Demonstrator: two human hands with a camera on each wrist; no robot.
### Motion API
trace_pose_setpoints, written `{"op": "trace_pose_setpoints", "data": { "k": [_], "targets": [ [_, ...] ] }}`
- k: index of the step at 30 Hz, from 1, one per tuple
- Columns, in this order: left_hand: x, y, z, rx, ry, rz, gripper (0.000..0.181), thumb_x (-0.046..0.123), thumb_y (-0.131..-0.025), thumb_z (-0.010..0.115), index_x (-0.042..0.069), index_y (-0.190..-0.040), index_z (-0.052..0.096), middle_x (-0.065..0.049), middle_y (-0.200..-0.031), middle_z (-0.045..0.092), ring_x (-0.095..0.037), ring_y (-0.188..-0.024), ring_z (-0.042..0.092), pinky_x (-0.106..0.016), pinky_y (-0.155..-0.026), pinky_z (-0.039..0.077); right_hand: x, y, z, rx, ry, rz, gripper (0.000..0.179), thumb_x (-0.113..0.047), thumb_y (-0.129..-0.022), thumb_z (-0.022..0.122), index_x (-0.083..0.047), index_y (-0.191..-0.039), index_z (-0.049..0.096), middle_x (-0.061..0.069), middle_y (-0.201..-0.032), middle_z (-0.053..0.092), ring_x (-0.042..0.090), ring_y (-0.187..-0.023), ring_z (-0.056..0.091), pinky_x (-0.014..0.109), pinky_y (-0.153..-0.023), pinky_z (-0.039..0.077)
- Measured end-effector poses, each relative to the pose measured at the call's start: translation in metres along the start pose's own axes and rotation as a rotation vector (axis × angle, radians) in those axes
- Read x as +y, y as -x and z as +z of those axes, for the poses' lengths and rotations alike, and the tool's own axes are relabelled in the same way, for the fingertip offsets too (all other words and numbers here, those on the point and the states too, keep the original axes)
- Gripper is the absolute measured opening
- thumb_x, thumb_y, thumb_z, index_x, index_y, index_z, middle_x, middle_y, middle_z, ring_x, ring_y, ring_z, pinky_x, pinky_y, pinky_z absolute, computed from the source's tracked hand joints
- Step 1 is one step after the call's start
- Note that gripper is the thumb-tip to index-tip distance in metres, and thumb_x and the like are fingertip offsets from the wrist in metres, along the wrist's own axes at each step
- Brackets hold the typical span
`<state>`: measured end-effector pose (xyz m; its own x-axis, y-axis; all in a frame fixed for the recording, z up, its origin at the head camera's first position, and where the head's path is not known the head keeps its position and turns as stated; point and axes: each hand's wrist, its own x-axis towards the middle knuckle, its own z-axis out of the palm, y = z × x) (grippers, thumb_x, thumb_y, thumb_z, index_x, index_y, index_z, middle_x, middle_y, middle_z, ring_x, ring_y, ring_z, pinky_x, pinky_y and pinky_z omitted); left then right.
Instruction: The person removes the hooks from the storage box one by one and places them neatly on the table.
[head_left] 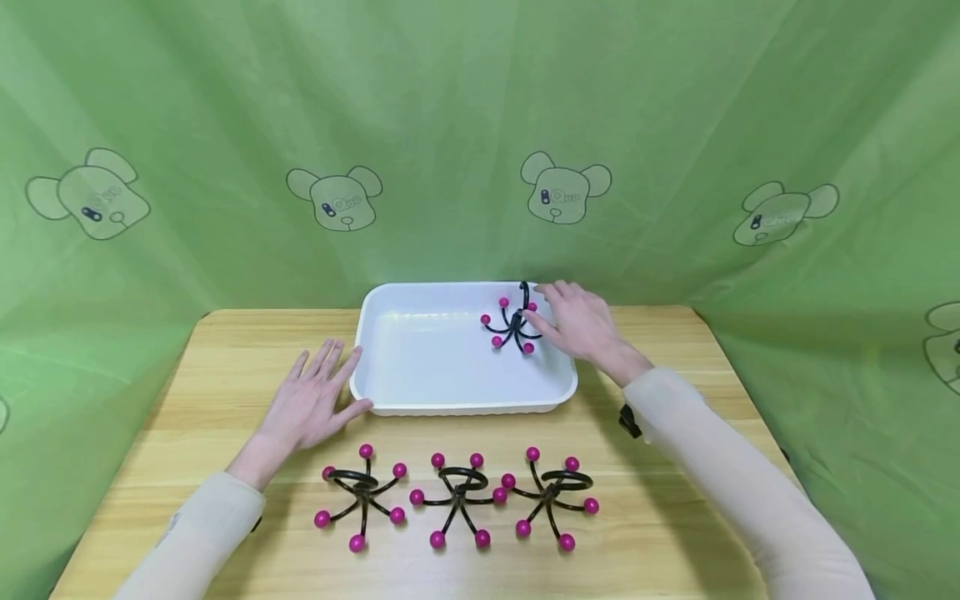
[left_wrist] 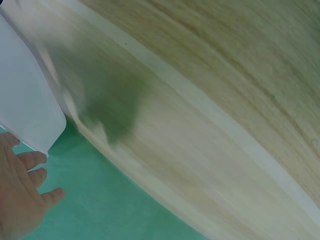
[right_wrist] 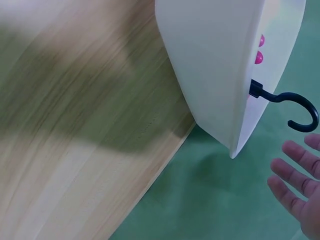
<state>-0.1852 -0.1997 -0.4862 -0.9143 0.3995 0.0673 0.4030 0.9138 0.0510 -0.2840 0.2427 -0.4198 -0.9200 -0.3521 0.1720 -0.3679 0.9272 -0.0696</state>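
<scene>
A black hook hanger (head_left: 516, 323) with several curved arms tipped in magenta balls stands in the right part of a white tray (head_left: 427, 367). Beside its top hook is my right hand (head_left: 581, 323), fingers extended; the right wrist view shows a gap between those fingers and the hook (right_wrist: 304, 102). My left hand (head_left: 306, 406) is spread at the tray's near left corner, with thumb and index finger at the rim. Three similar hangers stand in a row in front of the tray: left (head_left: 362, 490), middle (head_left: 459, 493) and right (head_left: 550, 492).
The tray sits at the far side of a wooden table (head_left: 247, 350). A green curtain (head_left: 450, 100) printed with bear heads hangs behind it and along both sides.
</scene>
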Motion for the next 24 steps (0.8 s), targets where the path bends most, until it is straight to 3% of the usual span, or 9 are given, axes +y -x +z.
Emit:
{"op": "trace_pose_setpoints", "data": {
  "k": [9,24],
  "targets": [
    [0.000,0.000,0.000,-0.002,-0.004,0.003,0.091,0.071,-0.102,0.047,0.014,-0.169,0.022,-0.022,-0.173,0.027,-0.039,-0.164,0.023,-0.063,-0.134,0.020,-0.002,-0.010,0.006,-0.058,0.032,0.036,0.072,-0.058,-0.107,0.049,-0.002,-0.153,0.049,0.028,-0.147,0.060,0.045,-0.132,0.061,0.058,-0.102,0.060],
    [-0.001,0.000,0.003,0.018,-0.004,0.012,0.091,0.070,-0.102,0.048,0.014,-0.169,0.023,-0.022,-0.173,0.028,-0.040,-0.164,0.023,-0.063,-0.133,0.023,-0.004,-0.022,0.009,-0.078,0.038,0.049,0.073,-0.060,-0.106,0.049,-0.003,-0.152,0.050,0.026,-0.151,0.058,0.044,-0.136,0.059,0.058,-0.105,0.058]
  ]
}}
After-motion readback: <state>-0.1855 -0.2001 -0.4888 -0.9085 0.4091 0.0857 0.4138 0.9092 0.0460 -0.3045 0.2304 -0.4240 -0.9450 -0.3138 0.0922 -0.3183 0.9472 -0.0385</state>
